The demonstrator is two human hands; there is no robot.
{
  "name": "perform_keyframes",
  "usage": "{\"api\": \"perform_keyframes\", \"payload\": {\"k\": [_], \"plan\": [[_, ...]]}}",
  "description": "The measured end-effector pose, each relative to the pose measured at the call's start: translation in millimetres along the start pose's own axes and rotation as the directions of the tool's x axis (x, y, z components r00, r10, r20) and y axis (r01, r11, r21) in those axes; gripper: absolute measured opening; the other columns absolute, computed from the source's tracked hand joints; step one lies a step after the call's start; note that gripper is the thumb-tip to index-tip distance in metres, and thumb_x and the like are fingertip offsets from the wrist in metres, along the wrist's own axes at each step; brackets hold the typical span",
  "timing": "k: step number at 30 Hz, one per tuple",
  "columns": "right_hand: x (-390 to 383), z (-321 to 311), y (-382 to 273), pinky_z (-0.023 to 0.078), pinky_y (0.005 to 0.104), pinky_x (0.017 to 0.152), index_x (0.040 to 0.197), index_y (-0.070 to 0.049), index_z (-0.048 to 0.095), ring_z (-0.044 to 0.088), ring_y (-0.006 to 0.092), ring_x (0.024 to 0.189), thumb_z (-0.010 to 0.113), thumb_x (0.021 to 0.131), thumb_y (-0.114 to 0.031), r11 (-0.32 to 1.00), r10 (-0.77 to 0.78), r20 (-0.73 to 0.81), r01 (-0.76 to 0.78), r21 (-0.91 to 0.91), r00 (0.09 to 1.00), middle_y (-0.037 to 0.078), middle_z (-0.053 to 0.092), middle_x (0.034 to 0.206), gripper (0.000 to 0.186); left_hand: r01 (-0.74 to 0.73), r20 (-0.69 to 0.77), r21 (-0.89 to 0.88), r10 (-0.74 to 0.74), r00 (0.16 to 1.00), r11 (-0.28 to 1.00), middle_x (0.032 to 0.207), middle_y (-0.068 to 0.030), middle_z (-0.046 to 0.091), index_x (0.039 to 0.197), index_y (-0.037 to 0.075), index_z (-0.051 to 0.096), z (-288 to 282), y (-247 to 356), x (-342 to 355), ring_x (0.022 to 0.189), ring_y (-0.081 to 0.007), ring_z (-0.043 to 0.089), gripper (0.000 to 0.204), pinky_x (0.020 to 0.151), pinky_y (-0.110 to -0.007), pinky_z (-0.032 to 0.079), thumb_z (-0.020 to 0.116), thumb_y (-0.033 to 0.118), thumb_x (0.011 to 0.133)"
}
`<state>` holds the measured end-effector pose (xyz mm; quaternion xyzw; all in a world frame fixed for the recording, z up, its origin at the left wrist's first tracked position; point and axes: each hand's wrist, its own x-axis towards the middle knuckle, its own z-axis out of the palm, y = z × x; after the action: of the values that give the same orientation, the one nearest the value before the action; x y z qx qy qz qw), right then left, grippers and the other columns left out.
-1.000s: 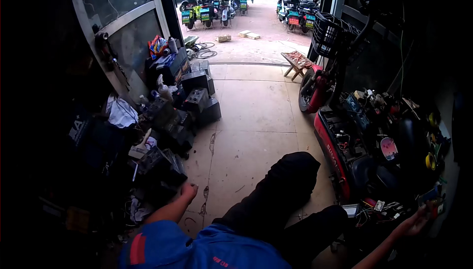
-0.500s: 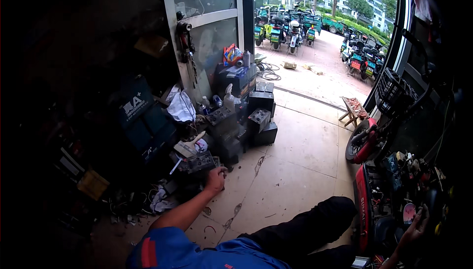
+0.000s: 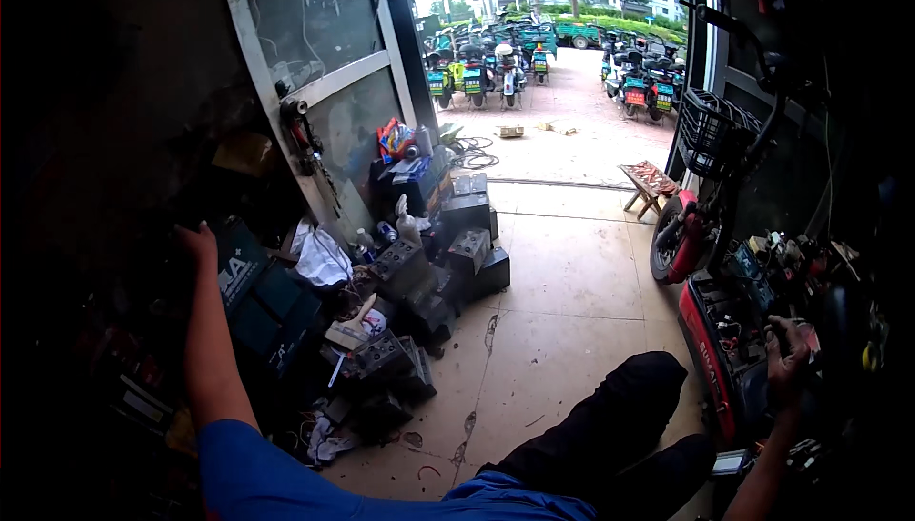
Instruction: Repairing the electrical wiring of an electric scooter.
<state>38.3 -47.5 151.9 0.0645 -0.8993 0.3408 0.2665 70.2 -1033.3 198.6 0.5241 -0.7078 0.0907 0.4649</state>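
My left hand [image 3: 195,240] is raised at the far left with fingers loosely apart, by dark teal battery boxes [image 3: 253,297] stacked in shadow; I see nothing in it. My right hand [image 3: 786,354] is curled at the lower right, in front of the open body of a red electric scooter [image 3: 701,340]; whatever is between its fingers is too dark to make out. My bent legs [image 3: 624,397] in dark trousers stretch out below.
Grey batteries [image 3: 391,359], a white cloth [image 3: 319,254] and clutter line the left wall. A small folding stool [image 3: 648,183] stands by the front wheel [image 3: 672,240]. Through the doorway are rows of parked scooters [image 3: 505,78]. Tiled floor [image 3: 562,273] lies between the piles.
My left hand has moved from low by the batteries up to the far left. My right hand has moved up and inward toward the scooter. The view has shifted.
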Motion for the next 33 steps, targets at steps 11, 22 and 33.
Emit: {"api": "perform_keyframes", "payload": {"k": [11,22,33], "plan": [[-23.1,-27.0,55.6,0.054,0.0336,0.084,0.114,0.003,0.069,0.071,0.0237,0.095,0.063,0.094,-0.003,0.997,0.042,-0.072,-0.047,-0.068,0.997,0.017,0.074,0.104,0.022,0.078,0.245,0.072,-0.094,0.965,0.994,0.132,-0.0268,0.063,0.129,-0.004,0.064,72.4,-128.5,142.5,0.123,-0.0382,0.062,0.068,0.102,-0.047,0.052,0.080,0.045,0.084],[-49.1,-36.8,24.4,0.058,0.0345,0.083,0.112,-0.004,0.072,0.074,0.0247,0.095,0.068,0.092,-0.004,0.992,0.053,-0.109,-0.065,-0.109,0.993,0.015,0.075,0.106,0.021,-0.120,0.179,-0.593,0.276,0.944,0.796,0.130,-0.0221,0.065,0.142,0.008,0.054,0.4,2.1,66.7,0.119,-0.0376,0.063,0.053,0.102,-0.045,0.052,0.070,0.029,0.096],[-48.2,22.4,-40.6,0.048,0.0338,0.096,0.154,0.008,0.021,0.060,0.0195,0.111,0.070,0.092,-0.059,0.767,0.142,0.138,-0.197,0.611,0.980,0.018,0.062,0.121,0.104,0.419,-0.015,-0.905,0.990,0.139,-0.073,0.125,-0.0203,0.067,0.131,0.002,0.061,-184.2,346.4,-372.3,0.116,-0.0340,0.064,0.038,0.100,-0.043,0.052,0.065,0.023,0.099]]}}
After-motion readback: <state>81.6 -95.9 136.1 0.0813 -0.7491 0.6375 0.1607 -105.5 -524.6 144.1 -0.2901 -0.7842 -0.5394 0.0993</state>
